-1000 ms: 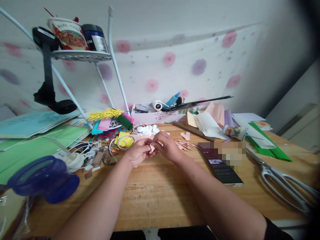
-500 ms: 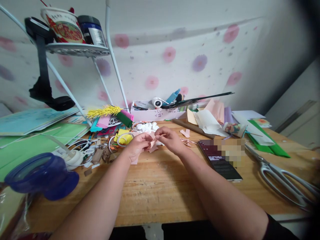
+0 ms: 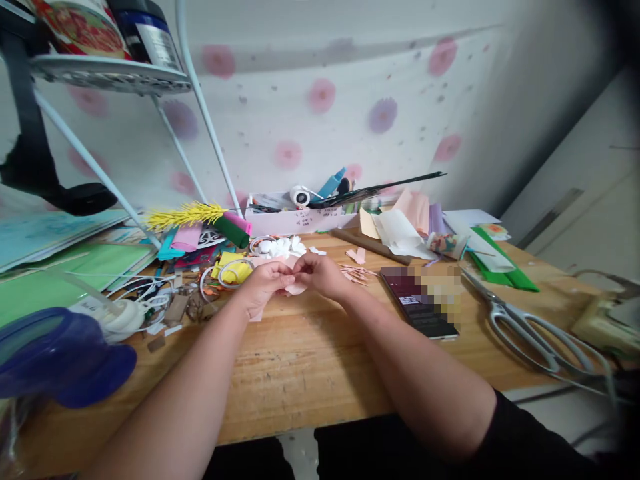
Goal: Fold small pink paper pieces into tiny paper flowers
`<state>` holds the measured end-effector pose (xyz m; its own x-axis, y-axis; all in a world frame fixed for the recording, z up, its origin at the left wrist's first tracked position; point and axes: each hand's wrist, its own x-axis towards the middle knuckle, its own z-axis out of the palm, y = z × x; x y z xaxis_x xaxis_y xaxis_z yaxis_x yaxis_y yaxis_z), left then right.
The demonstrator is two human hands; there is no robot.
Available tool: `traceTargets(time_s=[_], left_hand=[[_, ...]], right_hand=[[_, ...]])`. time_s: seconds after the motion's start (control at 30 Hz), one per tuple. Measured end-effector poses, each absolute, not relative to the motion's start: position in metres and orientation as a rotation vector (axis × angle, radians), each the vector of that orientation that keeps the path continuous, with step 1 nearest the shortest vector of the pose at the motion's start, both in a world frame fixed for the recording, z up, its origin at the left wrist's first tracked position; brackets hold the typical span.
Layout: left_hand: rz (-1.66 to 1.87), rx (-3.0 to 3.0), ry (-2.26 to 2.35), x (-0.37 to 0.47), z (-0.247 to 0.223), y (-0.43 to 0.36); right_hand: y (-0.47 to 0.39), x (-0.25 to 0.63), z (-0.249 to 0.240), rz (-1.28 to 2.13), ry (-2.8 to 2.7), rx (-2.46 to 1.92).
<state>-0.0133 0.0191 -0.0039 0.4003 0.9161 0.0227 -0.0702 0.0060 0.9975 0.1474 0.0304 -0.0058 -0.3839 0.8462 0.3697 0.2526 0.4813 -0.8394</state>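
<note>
Both hands meet over the wooden table, pinching a small piece of pale pink paper [image 3: 296, 289] between them. My left hand [image 3: 265, 283] has its fingers closed on the paper's left side. From the right, my right hand [image 3: 323, 275] grips the same piece, its fingertips touching those of the left. Much of the paper is hidden by the fingers. Just behind the hands are white crumpled flowers [image 3: 283, 247]. Thin pink strips [image 3: 357, 273] lie to the right, near a flat pink piece [image 3: 356, 255].
A phone [image 3: 425, 313] and large scissors [image 3: 520, 320] lie at the right. Paper rolls and a long box [image 3: 275, 224] stand at the back. At the left are a blue tape dispenser [image 3: 95, 373], cables, scraps and a white shelf stand [image 3: 115, 67].
The view has turned to the right, so everything appears further left. My hands have drawn closer together around the pink paper, and less of it shows.
</note>
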Motion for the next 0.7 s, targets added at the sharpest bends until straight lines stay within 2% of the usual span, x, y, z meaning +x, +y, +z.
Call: traceTargets(time_s=[0.7], left_hand=[[0.971, 1.268, 0.879, -0.0087, -0.0019, 0.0180]], right_hand=[[0.0272, 0.1410, -0.0087, 0.704, -1.826, -1.005]])
